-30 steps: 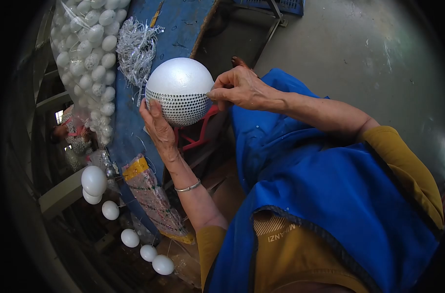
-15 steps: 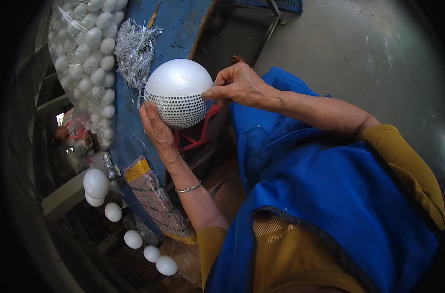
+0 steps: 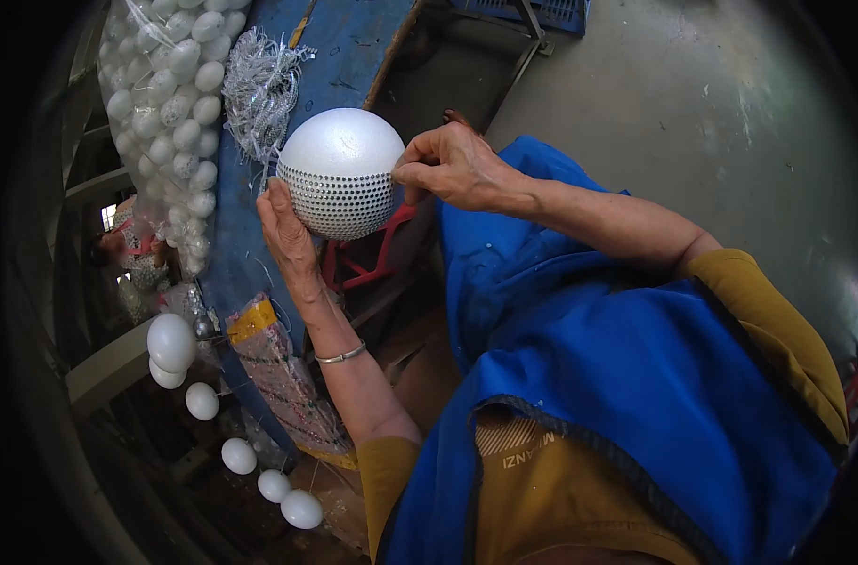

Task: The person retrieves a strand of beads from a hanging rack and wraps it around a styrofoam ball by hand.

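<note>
A large white ball [image 3: 342, 143] has rows of small shiny studs round its lower half, while its upper part is plain. My left hand [image 3: 290, 235] holds it from the lower left, fingers against the studded side. At the ball's right side is my right hand [image 3: 453, 169], thumb and forefinger pinched together at the top edge of the studded rows. Whatever is between those fingertips is too small to make out. Behind the ball on the left, a bundle of silvery strands [image 3: 259, 94] lies on the blue table [image 3: 339, 56].
A clear bag of white balls [image 3: 179, 113] hangs along the table's left side. White balls [image 3: 172, 343] hang at the lower left, near a packet with yellow ends [image 3: 283, 377]. A red frame [image 3: 387, 247] is under the ball. Another person [image 3: 137, 250] is at the far left.
The ball and my left hand have shifted slightly left in view. My right hand has moved a little left with them, still pinched at the studded edge.
</note>
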The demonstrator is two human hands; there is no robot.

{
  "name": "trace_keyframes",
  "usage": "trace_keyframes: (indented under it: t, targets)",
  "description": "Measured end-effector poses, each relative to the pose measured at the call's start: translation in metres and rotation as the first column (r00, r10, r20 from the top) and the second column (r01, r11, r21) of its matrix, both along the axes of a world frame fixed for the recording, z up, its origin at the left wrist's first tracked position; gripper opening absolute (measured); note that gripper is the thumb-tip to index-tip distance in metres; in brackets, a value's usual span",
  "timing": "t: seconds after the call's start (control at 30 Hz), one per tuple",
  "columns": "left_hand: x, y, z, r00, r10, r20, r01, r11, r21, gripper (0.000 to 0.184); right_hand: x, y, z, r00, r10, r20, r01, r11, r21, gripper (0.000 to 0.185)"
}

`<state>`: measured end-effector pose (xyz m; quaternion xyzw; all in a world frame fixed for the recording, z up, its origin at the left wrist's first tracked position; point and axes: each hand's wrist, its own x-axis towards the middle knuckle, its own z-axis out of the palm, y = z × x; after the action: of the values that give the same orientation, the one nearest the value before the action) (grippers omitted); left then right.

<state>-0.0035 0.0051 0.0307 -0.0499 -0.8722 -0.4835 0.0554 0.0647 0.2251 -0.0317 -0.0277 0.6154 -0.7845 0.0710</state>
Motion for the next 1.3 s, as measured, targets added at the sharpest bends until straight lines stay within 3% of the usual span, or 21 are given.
trace_keyframes:
  t: [0.33,0.57,0.77,0.87,0.97,1.03,1.3]
  targets:
    - [-0.004,-0.001,0.0,1.0,-0.004,0.003,0.004,1.0,0.011,0.05,-0.003,-0.003,0.003,0.998,-0.054,0.038,0.057,0.996,-0.07,0.024]
    - [-0.004,-0.002,0.002,1.0,-0.008,0.027,0.01,0.998,-0.054,0.051,-0.007,0.004,0.004,0.999,0.018,0.032,-0.016,0.998,-0.057,0.024]
    - [-0.005,-0.004,0.002,0.997,0.022,0.069,-0.016,0.996,-0.092,0.051,-0.007,0.008,0.008,0.999,0.036,-0.025,-0.035,0.998,0.053,0.025]
    - [-0.007,-0.007,-0.003,1.0,0.013,0.005,-0.013,0.994,-0.11,0.052,-0.006,0.006,0.005,1.0,0.019,-0.018,-0.019,1.0,0.005,0.026]
    - [-0.007,-0.006,0.001,0.998,0.008,0.07,0.001,0.992,-0.122,0.054,-0.009,0.007,0.002,1.0,0.03,-0.01,-0.03,0.999,-0.038,0.026]
    - [-0.003,0.002,0.001,0.999,0.03,-0.012,-0.031,0.996,-0.086,0.055,-0.011,0.009,0.001,0.998,0.066,-0.012,-0.066,0.998,-0.004,0.026]
    - [-0.002,0.004,0.001,0.999,0.02,0.046,-0.015,0.994,-0.107,0.067,-0.013,0.009,-0.003,0.995,0.097,0.0,-0.097,0.99,-0.106,0.025]
